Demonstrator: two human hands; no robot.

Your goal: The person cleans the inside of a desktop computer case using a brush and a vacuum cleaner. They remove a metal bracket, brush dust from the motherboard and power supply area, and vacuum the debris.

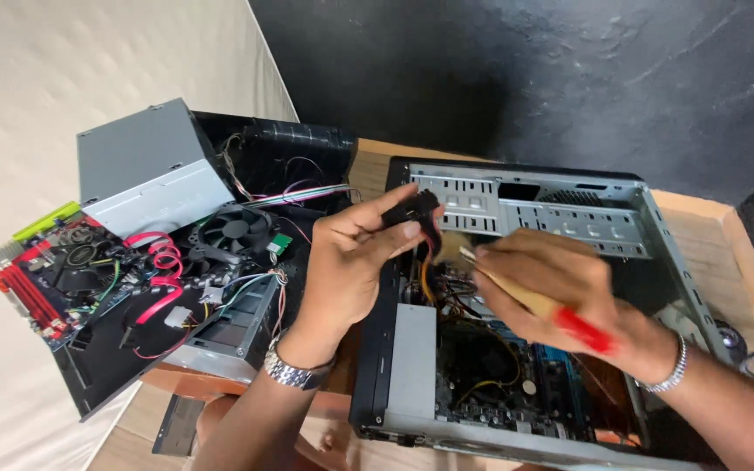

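Observation:
An open computer case (569, 205) lies on its side on a wooden table, its motherboard (499, 375) showing inside. My left hand (351, 257) pinches a black power connector (414, 212) with red and yellow wires at the case's left edge. My right hand (560, 292) grips a small brush (538, 303) with a pale wooden shaft and red handle end; its bristle end points at the connector. Both wrists wear metal bracelets.
To the left lie a grey power supply box (146, 166), a fan (236, 228), a red motherboard (54, 275), red flat cables (163, 262) and a drive (233, 336) on a black panel. The wooden table edge (743, 253) runs at the right.

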